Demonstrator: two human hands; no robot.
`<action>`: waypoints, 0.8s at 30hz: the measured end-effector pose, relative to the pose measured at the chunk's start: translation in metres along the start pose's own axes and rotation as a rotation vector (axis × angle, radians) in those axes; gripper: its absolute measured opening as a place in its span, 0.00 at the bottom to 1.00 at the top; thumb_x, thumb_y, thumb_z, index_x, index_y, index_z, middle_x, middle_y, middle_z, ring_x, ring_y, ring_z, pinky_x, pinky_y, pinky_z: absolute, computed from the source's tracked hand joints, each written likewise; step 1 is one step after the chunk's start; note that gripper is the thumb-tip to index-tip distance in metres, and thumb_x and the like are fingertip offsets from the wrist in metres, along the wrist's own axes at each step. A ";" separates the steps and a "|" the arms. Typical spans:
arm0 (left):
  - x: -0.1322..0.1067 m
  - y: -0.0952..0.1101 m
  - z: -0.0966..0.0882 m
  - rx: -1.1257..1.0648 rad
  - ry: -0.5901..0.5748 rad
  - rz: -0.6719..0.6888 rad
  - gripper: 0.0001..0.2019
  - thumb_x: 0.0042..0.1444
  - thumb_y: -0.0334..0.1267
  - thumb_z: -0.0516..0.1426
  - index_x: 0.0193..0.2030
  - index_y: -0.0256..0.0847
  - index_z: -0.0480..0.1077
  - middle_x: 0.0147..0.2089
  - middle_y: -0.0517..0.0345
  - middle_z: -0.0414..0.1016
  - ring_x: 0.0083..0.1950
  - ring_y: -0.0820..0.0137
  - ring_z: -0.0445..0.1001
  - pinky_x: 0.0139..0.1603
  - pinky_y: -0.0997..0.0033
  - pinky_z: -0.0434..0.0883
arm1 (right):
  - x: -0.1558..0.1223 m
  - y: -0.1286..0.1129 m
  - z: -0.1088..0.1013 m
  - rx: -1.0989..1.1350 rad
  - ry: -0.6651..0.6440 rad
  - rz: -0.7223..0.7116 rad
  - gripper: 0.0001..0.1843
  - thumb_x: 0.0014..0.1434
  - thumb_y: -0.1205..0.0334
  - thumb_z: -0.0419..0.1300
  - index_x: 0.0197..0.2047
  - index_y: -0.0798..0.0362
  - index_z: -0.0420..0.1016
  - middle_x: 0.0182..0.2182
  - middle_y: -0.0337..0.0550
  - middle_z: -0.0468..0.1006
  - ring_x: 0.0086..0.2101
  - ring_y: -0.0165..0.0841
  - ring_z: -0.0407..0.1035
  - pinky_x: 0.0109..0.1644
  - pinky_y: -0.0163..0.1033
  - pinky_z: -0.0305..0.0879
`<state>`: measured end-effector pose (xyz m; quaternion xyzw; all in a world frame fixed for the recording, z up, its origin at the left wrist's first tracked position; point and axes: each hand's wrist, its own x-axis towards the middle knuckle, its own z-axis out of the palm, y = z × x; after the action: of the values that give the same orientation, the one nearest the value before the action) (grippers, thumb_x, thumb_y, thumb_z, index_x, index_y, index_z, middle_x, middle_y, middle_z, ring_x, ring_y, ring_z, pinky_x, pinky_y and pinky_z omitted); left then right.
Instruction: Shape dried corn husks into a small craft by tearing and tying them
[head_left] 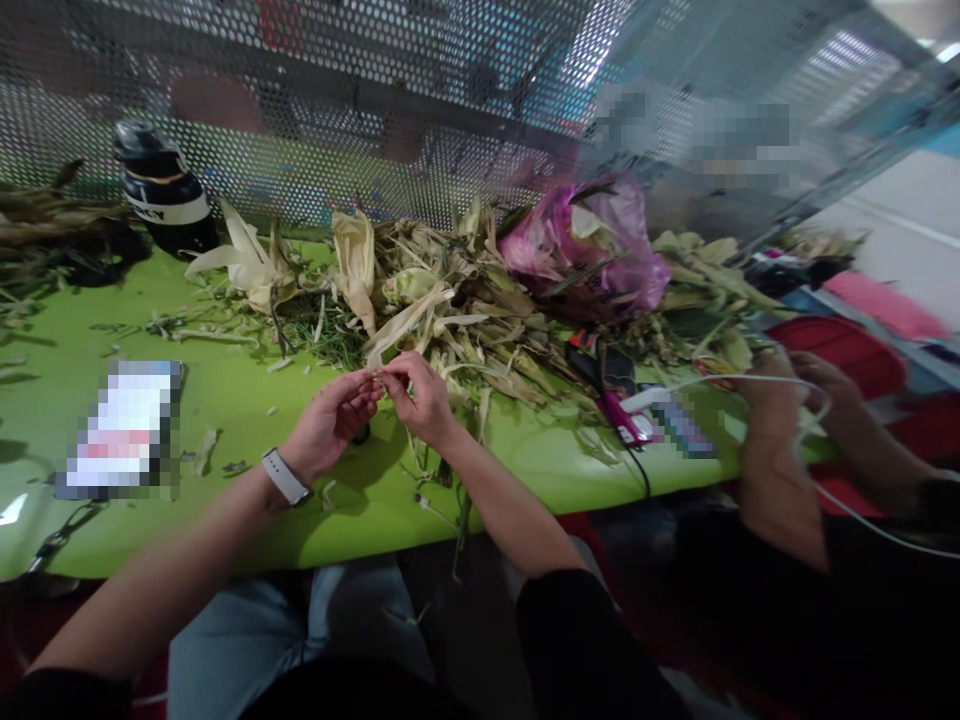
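Tiny piece (377, 376) between fingers (403, 373), indistinct

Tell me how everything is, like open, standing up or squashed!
Left hand: fingers curled, fingertips meeting the right's
Right hand: fingers bent; anything pinched is too small to tell
Pale band: fastened round the left wrist
Corn husks: loose, heaped up
Dark bottle: standing, top on
Pink bag: crumpled
Left-side phone: lying down, screen lit

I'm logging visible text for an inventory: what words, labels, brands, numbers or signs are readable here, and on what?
"CY" on the pale band of the dark, rounded bottle; any letters before it are unclear.
Too blurred to read: the bright, pixelated rectangular phone at left.
Likewise unreadable: the slim, pixelated phone at right.
Nothing else is legible.
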<state>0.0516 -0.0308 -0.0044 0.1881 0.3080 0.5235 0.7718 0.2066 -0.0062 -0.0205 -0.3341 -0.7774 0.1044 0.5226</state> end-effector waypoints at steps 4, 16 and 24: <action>-0.002 -0.005 0.000 0.116 0.016 0.115 0.11 0.43 0.33 0.70 0.36 0.36 0.79 0.34 0.57 0.81 0.34 0.77 0.78 0.36 0.81 0.74 | -0.002 -0.006 0.002 0.064 0.008 0.162 0.08 0.65 0.57 0.55 0.37 0.52 0.69 0.32 0.41 0.73 0.31 0.29 0.67 0.35 0.36 0.66; 0.003 0.000 -0.009 0.518 -0.019 0.438 0.09 0.50 0.42 0.67 0.33 0.39 0.78 0.27 0.60 0.76 0.28 0.77 0.71 0.29 0.78 0.67 | -0.003 -0.006 0.003 0.383 -0.100 0.475 0.16 0.62 0.46 0.58 0.41 0.51 0.68 0.30 0.38 0.73 0.28 0.27 0.68 0.32 0.33 0.67; 0.006 0.000 -0.011 0.633 0.020 0.561 0.08 0.51 0.41 0.66 0.35 0.40 0.80 0.29 0.59 0.77 0.29 0.77 0.69 0.32 0.77 0.67 | 0.000 -0.008 0.001 0.483 -0.188 0.570 0.19 0.61 0.43 0.57 0.35 0.53 0.70 0.26 0.37 0.74 0.22 0.25 0.67 0.25 0.32 0.65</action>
<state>0.0456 -0.0253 -0.0141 0.4875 0.3979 0.5946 0.5004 0.2023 -0.0124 -0.0168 -0.3930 -0.6508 0.4557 0.4630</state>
